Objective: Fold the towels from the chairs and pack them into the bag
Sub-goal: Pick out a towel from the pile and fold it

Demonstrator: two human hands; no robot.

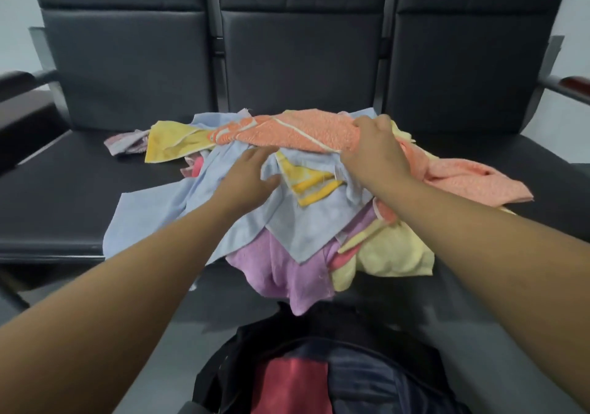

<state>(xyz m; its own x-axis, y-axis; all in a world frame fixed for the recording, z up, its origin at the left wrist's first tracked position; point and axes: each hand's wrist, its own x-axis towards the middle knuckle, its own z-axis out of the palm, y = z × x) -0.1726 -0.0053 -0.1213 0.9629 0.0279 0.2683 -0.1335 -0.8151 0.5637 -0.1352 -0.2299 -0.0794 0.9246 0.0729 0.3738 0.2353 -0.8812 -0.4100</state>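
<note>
Unfolded towels lie heaped on the middle seat of the black chairs (57, 196): orange towel (287, 132) on top, light blue towel (198, 209) below it, purple towel (287, 276) and pale yellow towel (392, 254) hanging over the front edge. Right hand (373, 152) curls tight round a bunch of the orange towel. Left hand (249, 174) is spread, fingers straight over the light blue towel; contact unclear. The dark bag (367, 378) gapes below, red cloth (290, 385) inside.

light: soft, even, indoor | shadows: faint | blur: motion-smeared, lower edge softest | distortion: wide-angle bowing at edges
</note>
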